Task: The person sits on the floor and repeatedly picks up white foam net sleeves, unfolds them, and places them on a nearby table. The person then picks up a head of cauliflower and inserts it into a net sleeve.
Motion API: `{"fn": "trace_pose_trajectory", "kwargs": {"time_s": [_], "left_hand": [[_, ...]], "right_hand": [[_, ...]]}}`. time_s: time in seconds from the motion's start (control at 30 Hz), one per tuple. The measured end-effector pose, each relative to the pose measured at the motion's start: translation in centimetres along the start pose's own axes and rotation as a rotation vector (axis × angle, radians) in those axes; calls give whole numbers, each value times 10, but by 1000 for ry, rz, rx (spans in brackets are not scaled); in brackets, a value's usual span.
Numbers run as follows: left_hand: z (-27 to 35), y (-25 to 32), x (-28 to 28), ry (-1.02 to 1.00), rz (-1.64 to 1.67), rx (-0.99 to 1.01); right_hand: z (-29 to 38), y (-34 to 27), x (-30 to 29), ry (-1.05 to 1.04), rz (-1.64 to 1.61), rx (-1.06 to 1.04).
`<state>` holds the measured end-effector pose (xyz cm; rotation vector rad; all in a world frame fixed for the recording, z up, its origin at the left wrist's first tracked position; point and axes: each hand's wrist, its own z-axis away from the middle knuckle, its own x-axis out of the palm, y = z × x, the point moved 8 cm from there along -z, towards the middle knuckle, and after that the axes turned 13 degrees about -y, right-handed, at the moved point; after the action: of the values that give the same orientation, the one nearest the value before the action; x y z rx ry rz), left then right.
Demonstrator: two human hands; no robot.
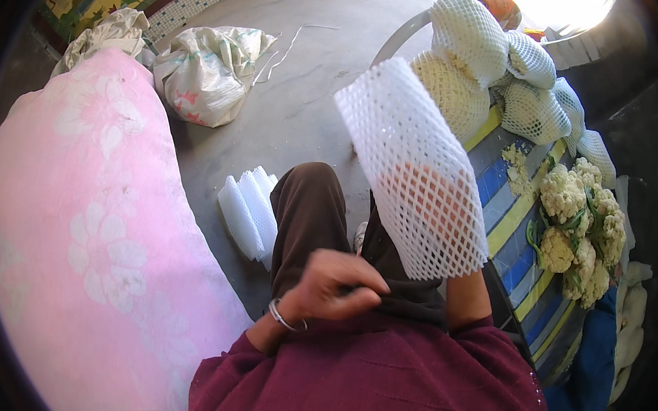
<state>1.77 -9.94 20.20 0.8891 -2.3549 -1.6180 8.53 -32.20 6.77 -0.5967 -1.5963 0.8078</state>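
My right hand [433,193] is inside a white foam net sleeve [393,145], its spread fingers showing through the mesh near the lower half. Over my lap, my left hand [339,287] is slightly blurred, with curled fingers, a bangle at the wrist and nothing visible in its grasp. To the right, a bunch of cauliflower florets [582,229] with green stems lies on a striped table cover [512,239]. Several net-wrapped cauliflowers [532,111] sit behind it, and crumbs of cauliflower [516,166] are scattered between them.
A stack of foam net sleeves [247,213] stands on the floor beside my left knee. A large pink flowered cloth bundle [105,236] fills the left side. Beyond are a white woven sack [210,71] and a string [291,44]. Someone's blue sleeve [589,353] shows at lower right.
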Motion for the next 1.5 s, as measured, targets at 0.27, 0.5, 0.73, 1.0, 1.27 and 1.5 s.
{"fn": "trace_pose_trajectory", "kwargs": {"time_s": [0.27, 0.5, 0.73, 1.0, 1.27, 1.5], "left_hand": [[41, -10, -145, 821, 101, -70], [67, -58, -98, 143, 407, -339], [112, -74, -67, -29, -56, -45], [107, -58, -95, 254, -1046, -366], [81, -63, -111, 669, -954, -412], [55, -100, -85, 641, -712, -319]], "right_hand": [[29, 14, -7, -113, -171, 167], [28, 17, -11, -163, -221, 249], [10, 14, -13, -245, -219, 298], [-46, -46, 41, -295, 116, 106], [-5, -50, 178, -234, 922, -146], [41, 60, 277, -978, 567, 241]]}}
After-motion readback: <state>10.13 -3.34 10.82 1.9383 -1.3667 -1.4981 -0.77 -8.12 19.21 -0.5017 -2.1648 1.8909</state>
